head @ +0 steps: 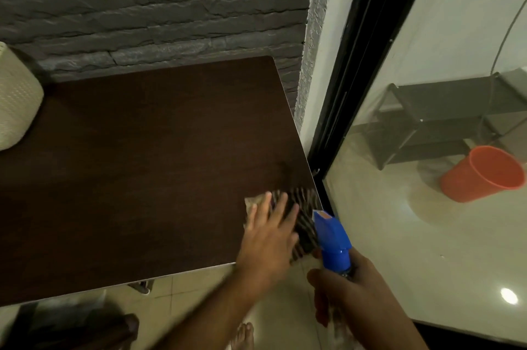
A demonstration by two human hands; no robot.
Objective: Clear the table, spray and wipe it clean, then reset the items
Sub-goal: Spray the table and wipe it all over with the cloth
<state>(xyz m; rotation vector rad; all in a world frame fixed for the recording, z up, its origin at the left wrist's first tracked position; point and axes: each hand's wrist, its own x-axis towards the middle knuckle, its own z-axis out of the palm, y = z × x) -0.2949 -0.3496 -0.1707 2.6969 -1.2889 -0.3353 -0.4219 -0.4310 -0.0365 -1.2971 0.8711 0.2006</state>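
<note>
A dark brown table [128,164] stands against a grey stone-pattern wall. On its near right corner lies a striped brown cloth [305,207]. My left hand [268,238] presses flat on the cloth with fingers spread, covering its left part. Just off that corner, my right hand [352,289] grips a spray bottle [332,238] by the neck. Its blue head points up and away over the table edge, and the bottle's body is hidden in my hand.
A cream woven basket [14,98] sits at the table's far left edge. To the right is a glass door with a black frame [339,98]; behind it stand an orange bucket [482,175] and a grey rack [427,121]. A dark seat [71,327] is below the near edge.
</note>
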